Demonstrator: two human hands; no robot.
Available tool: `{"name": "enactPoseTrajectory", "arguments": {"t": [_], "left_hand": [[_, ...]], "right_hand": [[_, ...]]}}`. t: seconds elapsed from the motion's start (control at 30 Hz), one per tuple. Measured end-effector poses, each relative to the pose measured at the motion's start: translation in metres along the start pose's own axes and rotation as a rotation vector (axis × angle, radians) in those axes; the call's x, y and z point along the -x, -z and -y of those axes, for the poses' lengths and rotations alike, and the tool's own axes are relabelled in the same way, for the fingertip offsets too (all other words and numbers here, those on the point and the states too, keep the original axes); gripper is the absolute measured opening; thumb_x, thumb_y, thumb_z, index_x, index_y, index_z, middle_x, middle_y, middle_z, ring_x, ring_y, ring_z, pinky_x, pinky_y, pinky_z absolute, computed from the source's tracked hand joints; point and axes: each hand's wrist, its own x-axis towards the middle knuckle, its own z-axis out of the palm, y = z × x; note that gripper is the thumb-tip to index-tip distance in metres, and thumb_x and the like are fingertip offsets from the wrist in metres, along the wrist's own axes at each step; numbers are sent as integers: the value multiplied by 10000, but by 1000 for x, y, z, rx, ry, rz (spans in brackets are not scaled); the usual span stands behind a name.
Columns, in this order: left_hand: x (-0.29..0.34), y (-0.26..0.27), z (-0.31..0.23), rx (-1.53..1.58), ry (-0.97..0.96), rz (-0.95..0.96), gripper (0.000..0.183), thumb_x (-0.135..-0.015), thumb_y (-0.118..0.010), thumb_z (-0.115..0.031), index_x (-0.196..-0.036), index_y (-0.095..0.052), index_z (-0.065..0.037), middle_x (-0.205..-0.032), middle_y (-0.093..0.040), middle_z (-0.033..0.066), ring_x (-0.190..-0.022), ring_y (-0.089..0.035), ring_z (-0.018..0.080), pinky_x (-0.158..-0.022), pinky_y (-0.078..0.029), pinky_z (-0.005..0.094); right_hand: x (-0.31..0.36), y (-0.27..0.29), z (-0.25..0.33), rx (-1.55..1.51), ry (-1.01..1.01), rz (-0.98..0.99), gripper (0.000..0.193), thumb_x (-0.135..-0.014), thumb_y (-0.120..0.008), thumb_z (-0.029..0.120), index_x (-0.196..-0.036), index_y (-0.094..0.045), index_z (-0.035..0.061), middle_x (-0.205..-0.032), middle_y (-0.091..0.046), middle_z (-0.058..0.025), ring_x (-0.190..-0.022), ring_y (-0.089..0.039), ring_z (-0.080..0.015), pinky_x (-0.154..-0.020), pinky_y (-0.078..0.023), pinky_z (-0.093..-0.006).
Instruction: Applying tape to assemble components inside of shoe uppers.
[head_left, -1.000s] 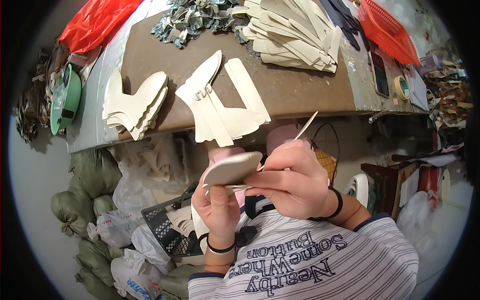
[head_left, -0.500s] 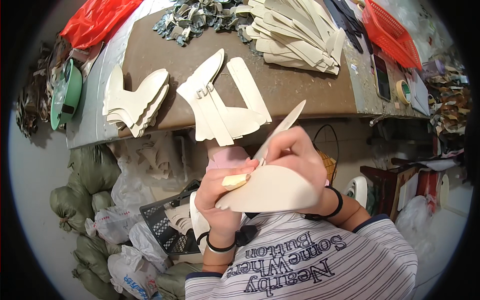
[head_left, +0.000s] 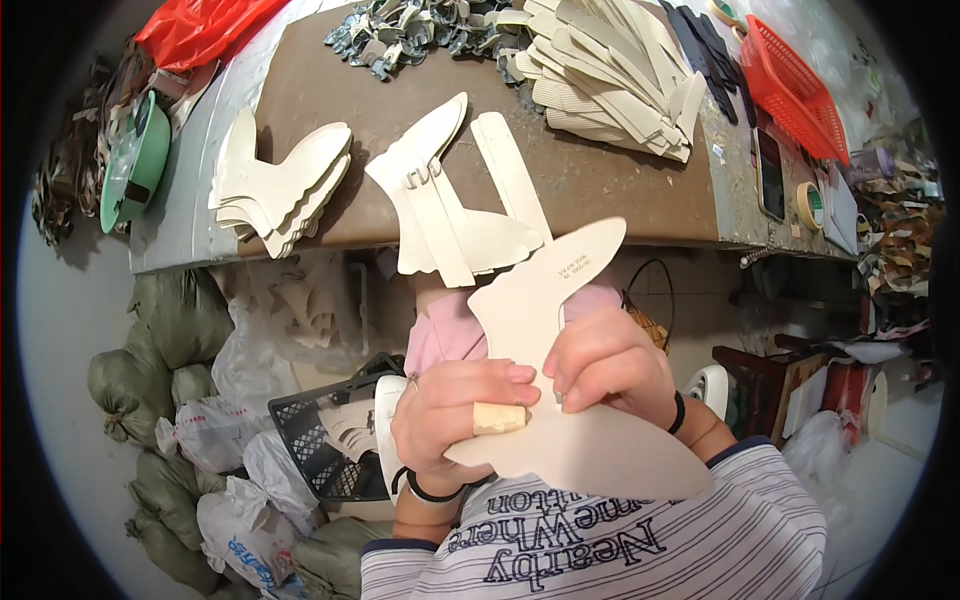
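Both hands grip a cream leather shoe-upper piece (head_left: 610, 450) above my lap, in front of the table edge. My left hand (head_left: 445, 410), with yellow tape round one finger, pinches its left side at the narrow middle. At the same narrow part, my right hand (head_left: 615, 360) is closed on the other side. One wing of the piece points up and away, with small print on it; the broad wing lies below. On the table are cream shoe-upper pieces (head_left: 425, 225) with metal buckles and straps, a long cream strip (head_left: 508, 165) and a stack of similar pieces (head_left: 285, 190).
Far back on the brown-topped table (head_left: 330, 75) lie loose metal buckles (head_left: 390, 35) and a pile of cream straps (head_left: 620, 85). A red basket (head_left: 790, 85), phone (head_left: 768, 175) and tape roll (head_left: 809, 204) are at right. A black crate (head_left: 300, 450) and green sacks (head_left: 180, 330) stand below left.
The leather piece has turned from edge-on and folded to flatter, so its upper wing shows broadly. My right hand has moved down, and both hands sit closer together at its middle.
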Motion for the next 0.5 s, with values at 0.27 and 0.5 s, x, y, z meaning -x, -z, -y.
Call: {"name": "enactPoseTrajectory", "arguments": {"t": [0.27,0.5], "left_hand": [[-2,-5,-6,16,-22,26,149,-788,-705,-112,-900,-632,-47,-885,-706,115,-843,-700,272,-742,-583,351],[2,1,-7,-83,-31,87,129,-758,-720,-62,-873,-664,-51,-914,-687,119,-892,-689,266,-746,-582,331]], "right_hand": [[-2,13,7,29,112,71,189,-737,-755,42,-914,-689,50,-936,-636,-63,-865,-628,-236,-737,-509,-329],[-2,3,-6,-64,29,1,178,-747,-738,43,-921,-702,36,-954,-640,-82,-894,-629,-268,-755,-514,-350]]}}
